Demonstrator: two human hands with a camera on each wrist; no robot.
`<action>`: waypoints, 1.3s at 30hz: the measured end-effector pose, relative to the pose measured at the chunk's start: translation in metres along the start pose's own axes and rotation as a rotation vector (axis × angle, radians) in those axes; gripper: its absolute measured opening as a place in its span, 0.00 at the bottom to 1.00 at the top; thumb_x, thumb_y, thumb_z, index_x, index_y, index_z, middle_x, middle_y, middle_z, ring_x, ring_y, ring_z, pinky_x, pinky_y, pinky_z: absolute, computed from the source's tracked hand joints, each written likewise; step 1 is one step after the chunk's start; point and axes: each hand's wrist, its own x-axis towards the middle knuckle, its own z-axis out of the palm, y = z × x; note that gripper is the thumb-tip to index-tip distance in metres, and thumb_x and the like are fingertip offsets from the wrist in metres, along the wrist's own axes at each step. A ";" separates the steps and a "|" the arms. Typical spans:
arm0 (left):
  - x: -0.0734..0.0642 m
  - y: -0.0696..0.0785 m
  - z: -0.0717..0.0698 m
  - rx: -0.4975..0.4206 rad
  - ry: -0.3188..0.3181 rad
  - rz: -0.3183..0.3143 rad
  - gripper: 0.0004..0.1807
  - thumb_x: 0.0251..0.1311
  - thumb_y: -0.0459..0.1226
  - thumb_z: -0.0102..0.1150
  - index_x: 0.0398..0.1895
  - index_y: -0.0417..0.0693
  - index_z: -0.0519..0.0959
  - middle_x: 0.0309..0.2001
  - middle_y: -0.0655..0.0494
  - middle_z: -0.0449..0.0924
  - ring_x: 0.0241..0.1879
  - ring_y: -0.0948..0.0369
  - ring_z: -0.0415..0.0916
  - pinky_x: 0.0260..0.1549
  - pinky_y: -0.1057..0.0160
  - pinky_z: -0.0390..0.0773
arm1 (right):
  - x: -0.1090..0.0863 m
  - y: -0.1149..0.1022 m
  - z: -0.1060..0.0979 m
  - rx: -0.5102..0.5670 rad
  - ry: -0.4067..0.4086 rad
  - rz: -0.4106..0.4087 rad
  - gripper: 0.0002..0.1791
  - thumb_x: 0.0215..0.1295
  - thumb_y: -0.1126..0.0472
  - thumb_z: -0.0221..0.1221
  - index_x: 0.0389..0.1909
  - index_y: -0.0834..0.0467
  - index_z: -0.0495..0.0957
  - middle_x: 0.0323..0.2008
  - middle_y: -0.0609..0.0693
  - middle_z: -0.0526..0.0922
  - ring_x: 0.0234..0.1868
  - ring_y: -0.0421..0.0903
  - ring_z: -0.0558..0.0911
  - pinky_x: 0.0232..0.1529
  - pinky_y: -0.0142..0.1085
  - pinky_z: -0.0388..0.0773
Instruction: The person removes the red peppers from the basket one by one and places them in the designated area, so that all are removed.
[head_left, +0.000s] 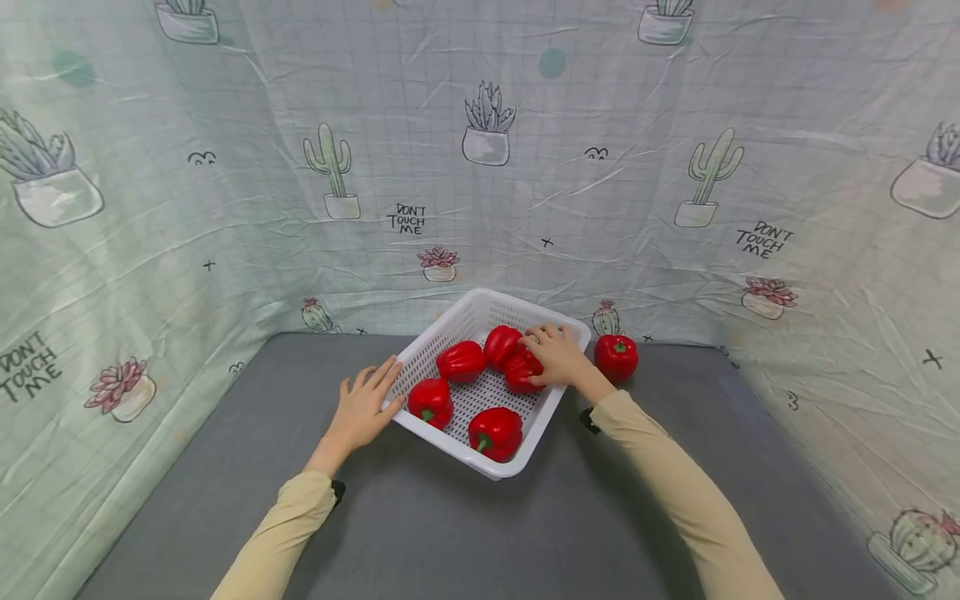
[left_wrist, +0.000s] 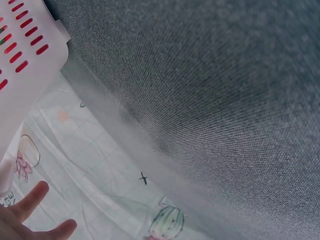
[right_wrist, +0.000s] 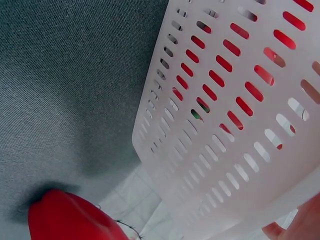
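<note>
A white plastic basket (head_left: 459, 458) with slotted sides holds several red bell peppers, among them one at the front (head_left: 495, 433) and one at the left (head_left: 431, 402). My left hand (head_left: 362, 410) is at the basket's left corner, fingers spread and fingertips right at the rim; two of its fingers (left_wrist: 32, 202) show in the left wrist view. Reaching over the right rim, my right hand (head_left: 558, 357) holds a bell pepper (head_left: 519, 372) inside, its fingers and thumb around the fruit. The basket's slotted wall (right_wrist: 280, 187) hides most of that hand in the right wrist view.
Outside the basket, another red bell pepper (head_left: 616, 358) stands on the grey tabletop (head_left: 450, 533) to the right, also visible as a red pepper (right_wrist: 70, 217) in the right wrist view. A cactus-print cloth (head_left: 480, 208) hangs behind and along both sides.
</note>
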 end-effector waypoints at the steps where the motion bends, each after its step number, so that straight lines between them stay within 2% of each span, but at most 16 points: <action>1: 0.000 0.000 0.000 -0.001 -0.004 -0.001 0.32 0.59 0.48 0.47 0.66 0.50 0.58 0.67 0.50 0.56 0.59 0.44 0.56 0.50 0.32 0.51 | 0.001 0.000 0.001 -0.003 -0.009 0.000 0.39 0.43 0.47 0.66 0.58 0.55 0.66 0.58 0.55 0.67 0.60 0.55 0.61 0.59 0.59 0.53; 11: 0.001 -0.001 0.001 -0.003 -0.014 -0.012 0.32 0.59 0.48 0.47 0.67 0.51 0.57 0.68 0.51 0.55 0.60 0.45 0.55 0.52 0.32 0.50 | 0.008 -0.002 0.004 -0.025 -0.052 0.013 0.40 0.41 0.47 0.67 0.58 0.55 0.67 0.57 0.56 0.68 0.60 0.55 0.61 0.59 0.59 0.52; 19: 0.002 -0.002 0.001 -0.002 -0.005 -0.014 0.32 0.59 0.49 0.47 0.67 0.51 0.57 0.68 0.51 0.55 0.61 0.45 0.55 0.52 0.32 0.50 | 0.014 -0.003 0.007 -0.061 -0.114 0.038 0.42 0.39 0.46 0.68 0.58 0.55 0.67 0.58 0.56 0.67 0.60 0.55 0.60 0.60 0.60 0.50; 26: 0.002 0.000 0.002 -0.001 -0.030 -0.022 0.32 0.60 0.51 0.44 0.67 0.52 0.56 0.68 0.52 0.54 0.61 0.46 0.54 0.52 0.32 0.50 | 0.014 -0.004 0.005 -0.051 -0.185 0.061 0.43 0.38 0.48 0.68 0.60 0.56 0.66 0.61 0.57 0.65 0.62 0.56 0.58 0.61 0.60 0.47; 39: 0.002 -0.002 0.003 -0.007 -0.017 -0.019 0.32 0.59 0.48 0.47 0.67 0.52 0.57 0.68 0.52 0.54 0.61 0.46 0.54 0.52 0.32 0.50 | 0.016 -0.005 0.010 -0.023 -0.187 0.065 0.43 0.38 0.50 0.69 0.60 0.55 0.65 0.61 0.55 0.67 0.61 0.56 0.59 0.61 0.61 0.47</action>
